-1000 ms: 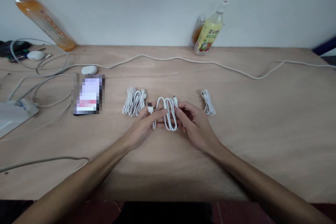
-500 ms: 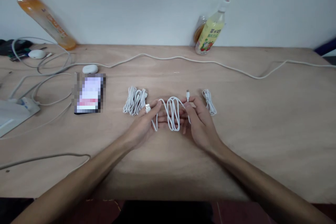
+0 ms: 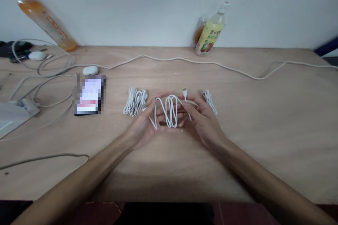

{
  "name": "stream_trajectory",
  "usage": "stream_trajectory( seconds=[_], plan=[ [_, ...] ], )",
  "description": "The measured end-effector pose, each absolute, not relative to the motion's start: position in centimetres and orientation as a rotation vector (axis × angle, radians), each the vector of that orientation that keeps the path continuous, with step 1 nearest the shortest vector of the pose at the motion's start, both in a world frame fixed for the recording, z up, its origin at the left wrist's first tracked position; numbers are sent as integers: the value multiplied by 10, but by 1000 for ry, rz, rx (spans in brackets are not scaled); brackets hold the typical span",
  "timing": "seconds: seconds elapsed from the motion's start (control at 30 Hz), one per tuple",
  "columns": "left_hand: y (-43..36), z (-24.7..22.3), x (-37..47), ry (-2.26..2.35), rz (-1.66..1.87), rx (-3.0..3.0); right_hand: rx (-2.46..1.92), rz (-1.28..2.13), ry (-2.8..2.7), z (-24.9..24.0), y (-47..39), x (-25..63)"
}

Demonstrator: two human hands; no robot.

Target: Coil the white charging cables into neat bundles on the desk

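Note:
Between my two hands hangs a white USB cable (image 3: 173, 112), gathered in several loose loops above the table. My left hand (image 3: 144, 123) pinches it under the thumb, with one plug close to that thumb and the fingers spread beneath the loops. On the other side my right hand (image 3: 204, 121) grips the cable between thumb and fingers, its plug pointing up and away from me. Just beyond my left hand lies a pile of coiled white cables (image 3: 132, 102). A single coiled white cable (image 3: 210, 102) rests just past my right hand.
A phone (image 3: 89, 95) with a blurred screen lies at left, below a white earbud case (image 3: 90, 70). One long white cord (image 3: 182, 58) crosses the table. An orange drink bottle (image 3: 44, 23) and a yellow drink bottle (image 3: 212, 31) stand along the wall. A white power strip (image 3: 16, 116) sits far left.
The looped cable has shifted slightly left and up between my hands. My left hand's fingers now reach further under the loops, and the plug by its thumb has turned.

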State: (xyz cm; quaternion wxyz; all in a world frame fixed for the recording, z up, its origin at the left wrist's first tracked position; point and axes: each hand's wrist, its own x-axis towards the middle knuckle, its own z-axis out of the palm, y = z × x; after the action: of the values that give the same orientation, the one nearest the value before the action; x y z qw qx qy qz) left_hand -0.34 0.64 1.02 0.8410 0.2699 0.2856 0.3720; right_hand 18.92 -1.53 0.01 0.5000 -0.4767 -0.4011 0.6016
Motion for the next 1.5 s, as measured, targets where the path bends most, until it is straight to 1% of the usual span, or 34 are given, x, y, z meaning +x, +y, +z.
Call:
stream_trajectory(
  seconds=[0.33, 0.73, 1.3, 1.5],
  plan=[
    [6, 15, -2, 643, 816, 668, -1164, 1455, -913, -3, -14, 189],
    [6, 10, -6, 605, 735, 780, -1106, 1598, -1198, -1, -13, 194],
    [7, 14, 0, 740, 800, 759, -1038, 1587, -889, 9, -11, 185],
    [7, 15, 1, 741, 810, 772, -1069, 1531, -914, 8, -10, 186]
  ],
)
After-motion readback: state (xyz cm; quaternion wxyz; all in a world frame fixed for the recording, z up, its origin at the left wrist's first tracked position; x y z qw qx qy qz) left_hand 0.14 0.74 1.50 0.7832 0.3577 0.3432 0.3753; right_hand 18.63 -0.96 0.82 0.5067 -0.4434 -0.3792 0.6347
